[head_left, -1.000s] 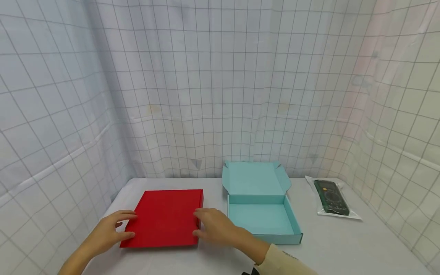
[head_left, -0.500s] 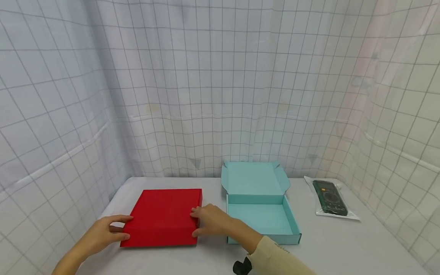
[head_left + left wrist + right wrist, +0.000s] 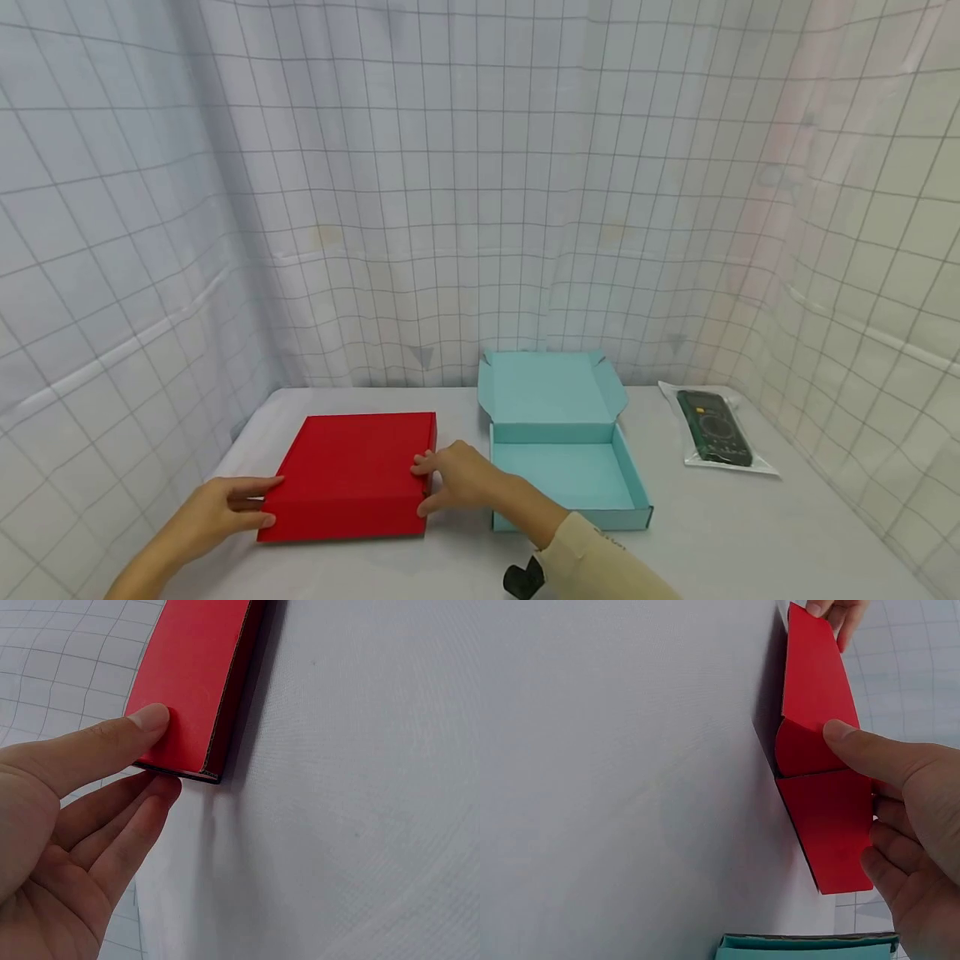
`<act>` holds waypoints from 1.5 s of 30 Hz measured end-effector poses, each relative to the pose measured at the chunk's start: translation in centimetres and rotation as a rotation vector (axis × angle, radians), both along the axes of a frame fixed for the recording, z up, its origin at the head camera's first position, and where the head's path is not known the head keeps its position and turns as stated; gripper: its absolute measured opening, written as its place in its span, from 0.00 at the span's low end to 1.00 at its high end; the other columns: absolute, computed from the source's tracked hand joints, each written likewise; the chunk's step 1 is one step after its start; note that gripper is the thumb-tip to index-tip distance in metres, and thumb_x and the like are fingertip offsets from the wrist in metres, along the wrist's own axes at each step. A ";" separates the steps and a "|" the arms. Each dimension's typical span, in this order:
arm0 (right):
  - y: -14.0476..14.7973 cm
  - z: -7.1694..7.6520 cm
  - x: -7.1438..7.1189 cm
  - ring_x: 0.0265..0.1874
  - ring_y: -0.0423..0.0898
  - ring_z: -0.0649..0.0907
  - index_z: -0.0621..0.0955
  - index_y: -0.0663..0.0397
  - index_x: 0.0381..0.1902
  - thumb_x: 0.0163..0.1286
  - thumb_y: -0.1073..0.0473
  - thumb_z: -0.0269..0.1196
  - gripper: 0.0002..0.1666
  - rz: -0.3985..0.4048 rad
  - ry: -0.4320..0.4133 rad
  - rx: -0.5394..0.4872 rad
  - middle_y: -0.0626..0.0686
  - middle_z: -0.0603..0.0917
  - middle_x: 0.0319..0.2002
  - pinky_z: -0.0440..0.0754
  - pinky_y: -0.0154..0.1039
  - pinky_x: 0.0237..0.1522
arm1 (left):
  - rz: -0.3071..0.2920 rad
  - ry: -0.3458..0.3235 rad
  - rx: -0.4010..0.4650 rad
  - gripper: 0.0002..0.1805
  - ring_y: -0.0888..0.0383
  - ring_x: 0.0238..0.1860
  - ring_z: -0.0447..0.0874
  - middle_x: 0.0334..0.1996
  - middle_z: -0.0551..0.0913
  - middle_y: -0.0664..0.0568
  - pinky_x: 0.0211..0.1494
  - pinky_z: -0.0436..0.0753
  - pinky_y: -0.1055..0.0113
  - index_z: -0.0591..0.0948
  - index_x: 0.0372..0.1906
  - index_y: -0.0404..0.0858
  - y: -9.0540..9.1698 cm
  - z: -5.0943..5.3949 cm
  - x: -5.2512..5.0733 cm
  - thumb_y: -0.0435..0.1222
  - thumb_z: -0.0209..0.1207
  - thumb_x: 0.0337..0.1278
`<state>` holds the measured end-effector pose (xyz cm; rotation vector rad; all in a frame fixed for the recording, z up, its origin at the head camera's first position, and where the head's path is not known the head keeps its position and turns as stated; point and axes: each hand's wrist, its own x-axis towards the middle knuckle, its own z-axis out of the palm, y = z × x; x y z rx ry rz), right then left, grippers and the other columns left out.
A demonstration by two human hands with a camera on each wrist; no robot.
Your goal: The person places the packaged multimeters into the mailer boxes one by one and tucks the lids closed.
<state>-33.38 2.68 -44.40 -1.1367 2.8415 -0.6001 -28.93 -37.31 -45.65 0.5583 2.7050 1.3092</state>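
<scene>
A closed-looking red cardboard box (image 3: 352,457) lies on the left half of the white table. At its front left corner, my left hand (image 3: 210,512) holds the box, thumb (image 3: 154,720) on the red front face and the other fingers by the end. My right hand (image 3: 461,477) grips the front right corner. In the right wrist view its thumb (image 3: 841,732) presses the red front panel (image 3: 810,746) near the corner, while its fingers are partly hidden behind the side wall (image 3: 829,832). The inside of the box is hidden.
Right of the red box stands an open teal box (image 3: 633,475), lid tipped back and nothing visible inside. A dark green multimeter (image 3: 715,427) in a clear bag lies farther right. A white gridded curtain (image 3: 510,208) surrounds the table.
The red box's front flap has folded down, and a crease now shows along the front edge. My left hand has shifted slightly down and left; my right fingers have closed in on the corner.
</scene>
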 end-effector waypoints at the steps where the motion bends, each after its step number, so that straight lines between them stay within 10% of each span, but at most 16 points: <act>1: 0.0 0.0 0.0 0.64 0.37 0.77 0.85 0.45 0.63 0.58 0.45 0.80 0.35 0.001 0.005 -0.001 0.39 0.82 0.62 0.76 0.32 0.52 | -0.009 -0.003 0.004 0.35 0.49 0.48 0.89 0.58 0.79 0.25 0.44 0.87 0.67 0.75 0.65 0.20 -0.1 0.0 0.0 0.36 0.73 0.59; 10: 0.0 -0.2 0.0 0.65 0.37 0.77 0.85 0.44 0.63 0.58 0.46 0.80 0.35 -0.028 -0.006 -0.023 0.38 0.81 0.62 0.77 0.37 0.57 | -0.093 -0.016 0.042 0.35 0.60 0.50 0.87 0.59 0.76 0.21 0.47 0.87 0.66 0.71 0.66 0.16 -0.5 0.1 -0.7 0.33 0.71 0.61; 26: -0.4 -0.8 0.5 0.63 0.38 0.79 0.84 0.45 0.65 0.60 0.46 0.78 0.35 -0.002 0.155 0.041 0.43 0.82 0.63 0.80 0.30 0.52 | 0.136 0.076 -0.080 0.30 0.50 0.39 0.90 0.44 0.88 0.39 0.40 0.89 0.62 0.81 0.58 0.23 1.1 0.0 -0.1 0.29 0.77 0.48; 40: -0.3 -1.4 0.1 0.62 0.38 0.80 0.84 0.44 0.64 0.61 0.47 0.78 0.34 0.001 0.198 0.039 0.44 0.83 0.61 0.76 0.23 0.45 | 0.098 0.272 -0.115 0.24 0.61 0.34 0.89 0.41 0.89 0.39 0.37 0.86 0.73 0.86 0.49 0.24 1.4 -0.8 -0.5 0.27 0.78 0.43; 45: -0.2 -1.1 0.1 0.61 0.36 0.80 0.85 0.44 0.63 0.60 0.47 0.79 0.33 0.006 0.181 0.014 0.42 0.85 0.57 0.74 0.24 0.41 | 0.103 0.243 -0.110 0.24 0.60 0.35 0.90 0.39 0.89 0.41 0.37 0.86 0.72 0.85 0.50 0.25 1.3 -0.7 -0.4 0.28 0.78 0.45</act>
